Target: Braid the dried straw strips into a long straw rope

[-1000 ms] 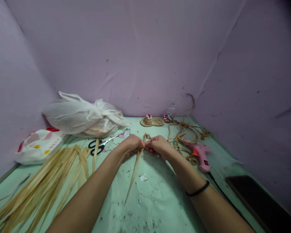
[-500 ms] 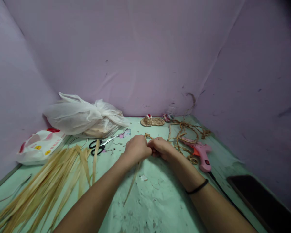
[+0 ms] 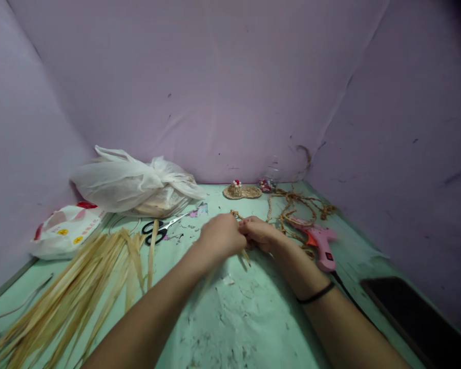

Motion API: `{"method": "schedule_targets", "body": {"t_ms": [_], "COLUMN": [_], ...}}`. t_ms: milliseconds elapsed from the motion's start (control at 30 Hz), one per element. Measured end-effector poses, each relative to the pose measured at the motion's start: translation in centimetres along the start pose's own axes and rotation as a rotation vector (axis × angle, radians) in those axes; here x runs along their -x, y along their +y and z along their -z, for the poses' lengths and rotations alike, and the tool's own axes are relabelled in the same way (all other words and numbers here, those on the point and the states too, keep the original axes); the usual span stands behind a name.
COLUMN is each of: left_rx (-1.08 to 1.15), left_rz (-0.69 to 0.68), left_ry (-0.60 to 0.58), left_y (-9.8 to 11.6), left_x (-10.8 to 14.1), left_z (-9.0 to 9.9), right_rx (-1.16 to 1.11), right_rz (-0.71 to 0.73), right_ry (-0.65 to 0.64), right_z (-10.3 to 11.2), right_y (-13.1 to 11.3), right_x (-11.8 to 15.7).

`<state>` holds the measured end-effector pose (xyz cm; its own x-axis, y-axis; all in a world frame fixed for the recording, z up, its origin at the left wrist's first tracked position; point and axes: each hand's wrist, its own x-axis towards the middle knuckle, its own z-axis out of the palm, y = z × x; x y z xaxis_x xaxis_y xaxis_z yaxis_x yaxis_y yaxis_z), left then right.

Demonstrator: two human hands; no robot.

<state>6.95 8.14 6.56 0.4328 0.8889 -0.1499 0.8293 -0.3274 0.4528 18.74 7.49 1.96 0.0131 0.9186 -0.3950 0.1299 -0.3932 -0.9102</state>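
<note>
1. Grip, left: I have my left hand (image 3: 223, 236) closed around the straw cord (image 3: 236, 214), knuckles up. Its fingertips are hidden, so I cannot tell how each one bears.
2. Grip, right: I pinch the same piece with my right hand (image 3: 260, 233); thumb and fingertips meet against the left hand. The exact contact is partly covered.
3. Change: One second ago my hands stood slightly apart, the pinch was visible, and a long tapering tail ran toward me and to the left. My left hand has since rolled over the work and moved right against the other. Short strand ends (image 3: 246, 258) now show below the hands; the long tail is only a faint blur on the left.
4. Meaning: I judge this to be a turning stroke in mid-course, with the strands being worked between my fingers and the piece unfinished.
5. Orientation: The cord sits between my hands, in front of me. Its far part points away from me, toward the back wall. The short ends point toward me and to the right. The long axis thus runs roughly near to far; the middle is hidden.
6. Surroundings: Beneath is the green table (image 3: 234, 318). To the left lie the scissors (image 3: 171, 223) and the bundle of straw (image 3: 88, 266). To the right lie the rope (image 3: 291, 197) and the pink glue gun (image 3: 325, 246); beyond is a beaded straw piece (image 3: 248, 192). I cannot tell whether cord and rope join.
</note>
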Motion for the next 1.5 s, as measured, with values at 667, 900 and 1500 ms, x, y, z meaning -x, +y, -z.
{"method": "schedule_targets", "body": {"t_ms": [667, 900, 1500], "left_rx": [0.484, 0.627, 0.937], "left_rz": [0.145, 0.263, 0.230], "left_ry": [-0.189, -0.167, -0.433], "left_y": [-3.1, -2.3, -4.8], "left_x": [-3.6, -2.6, -4.1], "left_z": [-1.7, -1.3, -1.4], "right_rx": [0.938, 1.209, 0.830], "right_rz": [0.369, 0.328, 0.144], "right_ry": [0.109, 0.283, 0.197], "right_z": [0.7, -0.3, -0.7], "right_y": [-0.3, -1.7, -3.4], "right_x": [0.1, 1.7, 3.1]}}
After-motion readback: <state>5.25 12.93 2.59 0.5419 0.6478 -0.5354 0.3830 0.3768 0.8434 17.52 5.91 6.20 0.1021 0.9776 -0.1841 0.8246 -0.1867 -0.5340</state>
